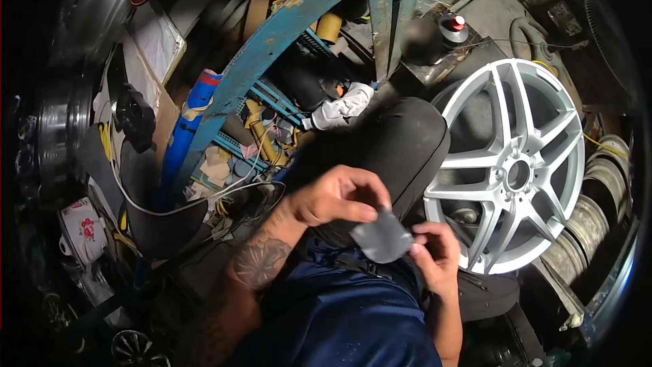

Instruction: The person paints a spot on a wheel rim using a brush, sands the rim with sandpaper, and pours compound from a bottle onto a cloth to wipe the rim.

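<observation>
I'm watching the left hand (334,198) and right hand (439,253) pinching a dark sheet (382,238) by opposite edges (presumably keeping it spread).

The left grip (333,197) and right grip (438,253) pinch a grey sheet (383,239), perhaps sandpaper.

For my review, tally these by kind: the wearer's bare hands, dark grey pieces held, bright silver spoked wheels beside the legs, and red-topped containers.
Bare hands: 2 (left hand, right hand)
Held dark grey piece: 1
Bright silver spoked wheel: 1
Red-topped container: 1
Total: 5
</observation>
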`<state>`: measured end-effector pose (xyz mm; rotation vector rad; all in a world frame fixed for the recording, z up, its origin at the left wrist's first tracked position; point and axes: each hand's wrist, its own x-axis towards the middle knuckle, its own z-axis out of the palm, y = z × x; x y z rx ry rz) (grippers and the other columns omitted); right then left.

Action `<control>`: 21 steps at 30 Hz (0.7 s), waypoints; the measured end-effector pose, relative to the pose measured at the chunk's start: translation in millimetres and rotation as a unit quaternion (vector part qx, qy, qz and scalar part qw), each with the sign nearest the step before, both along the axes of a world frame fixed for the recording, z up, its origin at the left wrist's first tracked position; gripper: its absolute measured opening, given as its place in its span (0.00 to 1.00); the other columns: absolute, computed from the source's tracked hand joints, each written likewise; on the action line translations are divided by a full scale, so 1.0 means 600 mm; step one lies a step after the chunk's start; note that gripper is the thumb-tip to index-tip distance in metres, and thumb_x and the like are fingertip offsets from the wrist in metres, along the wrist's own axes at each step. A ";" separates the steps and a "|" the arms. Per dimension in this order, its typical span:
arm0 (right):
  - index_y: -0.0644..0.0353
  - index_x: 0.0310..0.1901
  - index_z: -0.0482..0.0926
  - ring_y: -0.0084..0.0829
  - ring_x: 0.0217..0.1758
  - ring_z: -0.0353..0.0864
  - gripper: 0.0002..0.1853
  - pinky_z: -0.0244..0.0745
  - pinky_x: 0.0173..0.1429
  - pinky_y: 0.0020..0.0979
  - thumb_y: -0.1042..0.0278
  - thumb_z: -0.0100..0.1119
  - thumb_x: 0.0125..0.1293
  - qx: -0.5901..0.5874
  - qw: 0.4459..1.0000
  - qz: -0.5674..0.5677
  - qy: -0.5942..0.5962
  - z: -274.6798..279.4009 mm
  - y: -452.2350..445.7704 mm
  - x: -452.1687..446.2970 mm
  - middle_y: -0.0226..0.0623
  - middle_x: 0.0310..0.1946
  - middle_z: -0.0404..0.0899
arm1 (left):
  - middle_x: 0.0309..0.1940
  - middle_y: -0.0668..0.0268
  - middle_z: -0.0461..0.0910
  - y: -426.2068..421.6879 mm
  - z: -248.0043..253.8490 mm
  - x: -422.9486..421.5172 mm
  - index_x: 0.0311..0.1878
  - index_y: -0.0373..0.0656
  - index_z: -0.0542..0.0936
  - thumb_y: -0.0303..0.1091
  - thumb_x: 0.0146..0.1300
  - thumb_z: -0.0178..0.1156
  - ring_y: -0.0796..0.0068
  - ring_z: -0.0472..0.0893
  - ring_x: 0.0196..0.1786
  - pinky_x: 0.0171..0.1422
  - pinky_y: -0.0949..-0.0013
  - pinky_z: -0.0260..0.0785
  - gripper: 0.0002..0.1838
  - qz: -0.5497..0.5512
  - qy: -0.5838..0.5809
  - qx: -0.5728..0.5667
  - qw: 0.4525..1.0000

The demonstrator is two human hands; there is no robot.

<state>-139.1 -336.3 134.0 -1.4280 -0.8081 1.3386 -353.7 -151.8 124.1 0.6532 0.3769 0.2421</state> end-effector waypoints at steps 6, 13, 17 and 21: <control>0.60 0.57 0.82 0.40 0.37 0.90 0.18 0.82 0.46 0.33 0.65 0.68 0.69 -0.021 0.946 0.313 -0.078 -0.024 0.063 -0.053 0.39 0.34 0.87 | 0.46 0.62 0.84 0.050 -0.196 -0.065 0.60 0.39 0.78 0.33 0.71 0.68 0.74 0.84 0.41 0.45 0.70 0.79 0.18 0.409 0.143 -0.186 0.882; 0.56 0.52 0.90 0.25 0.35 0.92 0.11 0.84 0.42 0.26 0.71 0.66 0.70 -0.010 0.967 0.255 0.016 -0.105 0.047 -0.058 0.36 0.35 0.91 | 0.29 0.69 0.79 0.149 -0.453 -0.326 0.47 0.40 0.83 0.37 0.68 0.71 0.78 0.74 0.29 0.35 0.72 0.70 0.12 0.597 0.411 -0.009 0.688; 0.59 0.51 0.90 0.24 0.36 0.92 0.10 0.85 0.44 0.25 0.72 0.65 0.71 0.000 0.970 0.241 0.015 -0.113 0.039 -0.057 0.37 0.34 0.91 | 0.29 0.70 0.78 0.188 -0.410 -0.278 0.44 0.39 0.85 0.46 0.68 0.71 0.79 0.73 0.29 0.33 0.73 0.66 0.18 0.546 0.500 0.087 0.667; 0.60 0.50 0.90 0.25 0.35 0.93 0.09 0.85 0.43 0.26 0.73 0.65 0.71 -0.001 0.972 0.235 0.027 -0.111 0.044 -0.062 0.38 0.33 0.91 | 0.47 0.61 0.82 0.227 -0.422 -0.193 0.58 0.35 0.79 0.50 0.66 0.72 0.68 0.82 0.44 0.48 0.64 0.75 0.29 0.459 0.494 0.256 0.692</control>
